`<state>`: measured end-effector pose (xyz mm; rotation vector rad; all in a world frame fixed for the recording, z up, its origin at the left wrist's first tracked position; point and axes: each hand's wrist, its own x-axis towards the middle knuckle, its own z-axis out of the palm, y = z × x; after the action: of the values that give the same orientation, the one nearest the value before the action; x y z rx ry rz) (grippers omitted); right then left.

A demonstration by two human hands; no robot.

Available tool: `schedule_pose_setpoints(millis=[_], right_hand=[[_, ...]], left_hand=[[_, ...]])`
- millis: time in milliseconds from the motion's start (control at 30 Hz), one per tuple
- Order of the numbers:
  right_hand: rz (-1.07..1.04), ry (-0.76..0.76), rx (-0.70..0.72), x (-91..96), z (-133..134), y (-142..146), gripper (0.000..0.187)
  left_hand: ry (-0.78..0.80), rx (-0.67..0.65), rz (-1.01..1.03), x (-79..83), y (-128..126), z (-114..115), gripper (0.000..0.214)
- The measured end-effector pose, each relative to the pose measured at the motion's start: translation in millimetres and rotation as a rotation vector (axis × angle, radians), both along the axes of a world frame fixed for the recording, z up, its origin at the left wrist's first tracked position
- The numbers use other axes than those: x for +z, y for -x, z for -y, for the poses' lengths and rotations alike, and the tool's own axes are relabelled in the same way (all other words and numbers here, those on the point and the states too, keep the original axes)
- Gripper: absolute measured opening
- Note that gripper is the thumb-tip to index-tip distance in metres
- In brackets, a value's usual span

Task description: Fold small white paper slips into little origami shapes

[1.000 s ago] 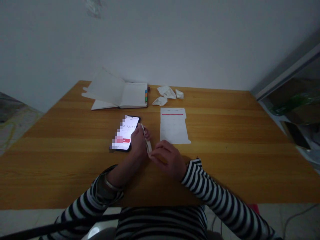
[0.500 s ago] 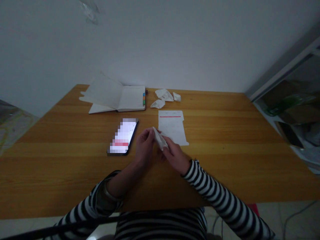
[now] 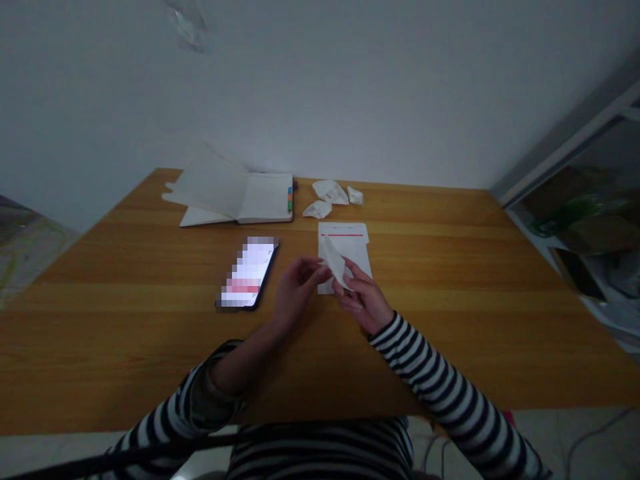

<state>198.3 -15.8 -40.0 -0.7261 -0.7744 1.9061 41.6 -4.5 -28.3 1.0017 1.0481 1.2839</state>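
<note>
My left hand [image 3: 295,293] and my right hand [image 3: 364,301] meet above the middle of the wooden table [image 3: 450,287]. Both pinch a small folded white paper [image 3: 334,261], which stands up between the fingertips. Just behind it a white sheet with a red line [image 3: 350,245] lies flat on the table. A lit phone [image 3: 247,273] lies face up to the left of my left hand.
An open notebook with coloured tabs [image 3: 235,197] lies at the table's back edge. Crumpled white paper scraps [image 3: 330,197] sit to its right. A shelf with clutter [image 3: 585,227] stands beyond the table's right side. A grey wall rises behind.
Both hands have moved right and away from the phone, lifting the folded paper up over the near edge of the white sheet. The paper has turned more upright.
</note>
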Motion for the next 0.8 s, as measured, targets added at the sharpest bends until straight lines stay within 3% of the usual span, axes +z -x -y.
schedule_pose_setpoints(millis=[167, 333, 567, 800], right_hand=[[0.038, -0.017, 0.005, -2.0, -2, -1, 0.042], [0.244, -0.209, -0.121, -13.0, -2, 7, 0.043], [0.555, -0.452, -0.217, -28.6, 4, 14, 0.033], [0.774, -0.656, -0.246, -20.9, 10, 15, 0.036]], left_hand=[[0.023, -0.035, -0.073, 3.0, 0, -1, 0.028], [0.025, -0.090, -0.149, 4.1, 1, 1, 0.018], [0.096, -0.173, -0.017, -5.2, 2, -3, 0.025], [0.122, -0.162, 0.075, -11.1, -2, -3, 0.037]])
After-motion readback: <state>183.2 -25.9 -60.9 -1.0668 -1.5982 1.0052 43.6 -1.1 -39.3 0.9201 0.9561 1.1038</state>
